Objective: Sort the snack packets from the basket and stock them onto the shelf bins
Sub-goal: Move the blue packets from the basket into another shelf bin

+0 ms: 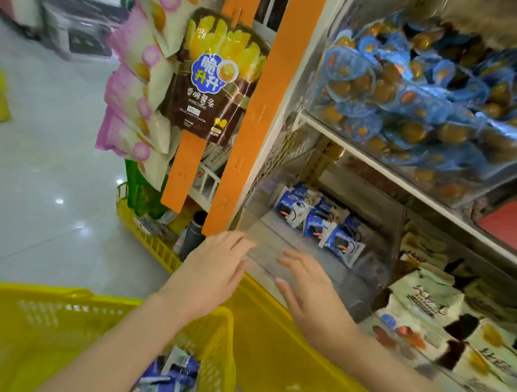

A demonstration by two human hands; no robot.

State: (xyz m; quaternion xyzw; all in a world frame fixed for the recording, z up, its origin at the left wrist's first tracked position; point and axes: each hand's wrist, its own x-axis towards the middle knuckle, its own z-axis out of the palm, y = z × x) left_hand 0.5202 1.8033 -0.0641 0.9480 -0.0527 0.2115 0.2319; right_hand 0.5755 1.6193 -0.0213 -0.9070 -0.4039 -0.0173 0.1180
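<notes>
Your left hand and right hand are both empty, fingers spread loose at the front lip of the clear bin, likely steadying or reaching into it. A few blue-and-white snack packets lie at its back, so it has plenty of room. More of the same packets wait in the yellow basket below your left forearm. You stand in a shop aisle with a glossy pale floor, beside an orange-trimmed shelf.

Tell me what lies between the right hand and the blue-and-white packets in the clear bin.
In the head view, only bare bin floor separates the right hand from the blue-and-white packets in the clear bin.
</notes>
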